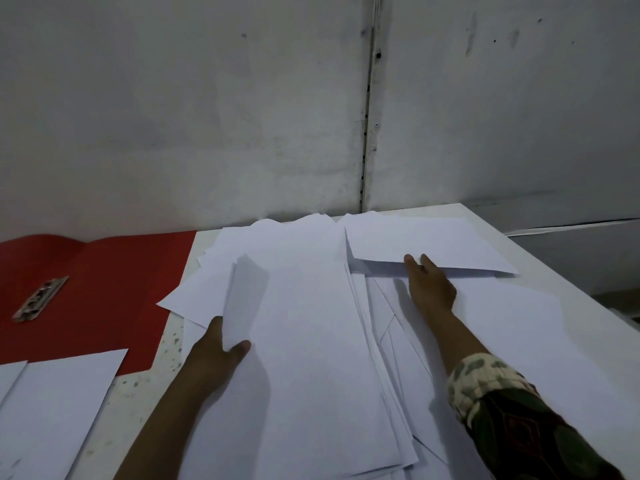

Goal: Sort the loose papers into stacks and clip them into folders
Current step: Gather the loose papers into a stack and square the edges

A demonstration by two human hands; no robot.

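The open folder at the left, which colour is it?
The folder is red, seen in the head view.

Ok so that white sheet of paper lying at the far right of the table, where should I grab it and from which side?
Take the far white sheet by its near long edge, coming from the near side. That edge looks slightly lifted off the loose white papers beneath, and the right hand already has its fingertips there, so fingers can likely slide under and pinch.

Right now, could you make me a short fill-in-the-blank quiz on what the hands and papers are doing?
1. The open folder is coloured ____.
2. The left hand grips a bundle of sheets made of ____.
3. The metal clip lies on the ____.
4. The right hand reaches for a sheet at the table's ____ side.

Missing words: red; paper; folder; far
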